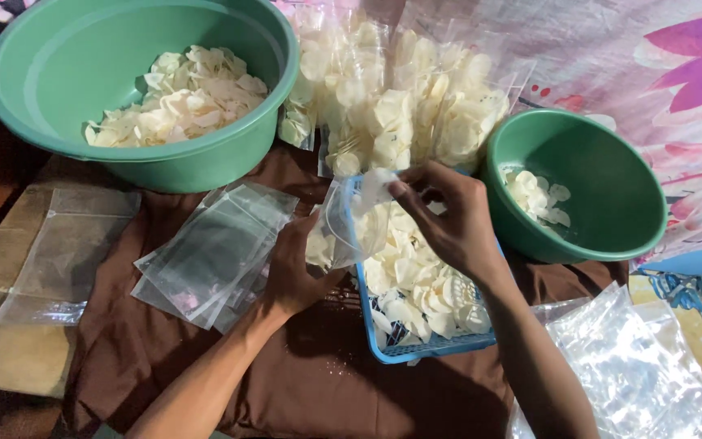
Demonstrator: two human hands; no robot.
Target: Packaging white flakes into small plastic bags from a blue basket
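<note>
Over the blue slotted plastic basket [416, 345] of pale thin chips, my left hand [290, 272] cups the small clear plastic bag [355, 221] from below, fingers curled on its side. My right hand [448, 219], above the basket, pinches the bag's open rim between thumb and fingertips. The film looks light, limp and slippery, so I judge the rim the best grip; the chips inside seem brittle, so I should squeeze gently.
</note>
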